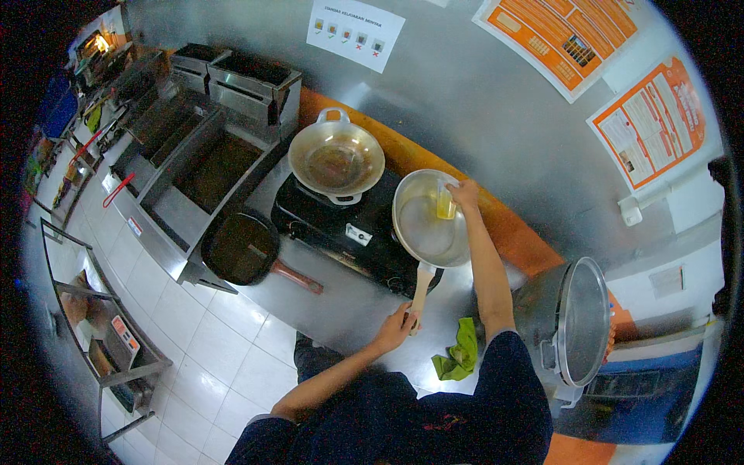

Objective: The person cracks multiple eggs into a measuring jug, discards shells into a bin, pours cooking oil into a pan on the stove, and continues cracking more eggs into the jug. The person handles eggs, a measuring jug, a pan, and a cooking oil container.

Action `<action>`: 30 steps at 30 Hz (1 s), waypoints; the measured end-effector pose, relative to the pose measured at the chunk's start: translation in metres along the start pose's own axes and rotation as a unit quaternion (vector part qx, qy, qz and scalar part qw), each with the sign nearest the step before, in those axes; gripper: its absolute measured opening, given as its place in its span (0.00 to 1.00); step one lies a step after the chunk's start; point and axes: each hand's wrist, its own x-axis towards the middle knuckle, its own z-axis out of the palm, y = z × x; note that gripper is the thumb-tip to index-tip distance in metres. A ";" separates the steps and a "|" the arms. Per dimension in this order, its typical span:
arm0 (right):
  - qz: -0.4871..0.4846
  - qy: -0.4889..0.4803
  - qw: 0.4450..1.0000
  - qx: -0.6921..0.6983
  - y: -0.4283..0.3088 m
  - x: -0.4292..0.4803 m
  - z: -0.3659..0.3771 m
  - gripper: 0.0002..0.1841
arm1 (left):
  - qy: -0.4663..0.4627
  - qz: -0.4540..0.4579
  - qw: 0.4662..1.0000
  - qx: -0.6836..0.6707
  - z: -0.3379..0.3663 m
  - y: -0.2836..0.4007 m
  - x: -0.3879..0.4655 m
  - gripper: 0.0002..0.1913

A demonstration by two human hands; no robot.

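On the right side of a black two-burner stove (331, 232) rests a light metal pan (421, 226). My left hand (396, 330) is closed round its pale wooden handle (422, 293), near the end. A small clear cup holding yellow liquid (445, 204) is gripped in my right hand (464, 195) at the pan's far right inner side; whether it touches the pan cannot be told. On the left burner stands a two-handled metal wok (337, 157), its inside brown-stained.
A dark frying pan (241, 249) with a brown handle lies left of the stove, beside steel deep fryers (197, 168). A crumpled green cloth (459, 354) lies on the steel counter (334, 311). A large lidded pot (583, 322) stands at the right.
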 end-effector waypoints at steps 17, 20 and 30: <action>-0.008 -0.062 0.998 -0.009 -0.037 0.008 -0.031 0.22 | -0.002 -0.006 1.000 0.007 0.002 -0.008 0.001 0.23; -0.008 -0.076 0.997 -0.014 -0.043 0.009 -0.034 0.22 | -0.005 -0.011 1.000 0.003 0.002 -0.007 0.002 0.23; 0.009 -0.084 0.996 0.026 -0.053 0.011 -0.039 0.23 | -0.009 -0.015 1.000 0.022 0.000 -0.005 0.002 0.24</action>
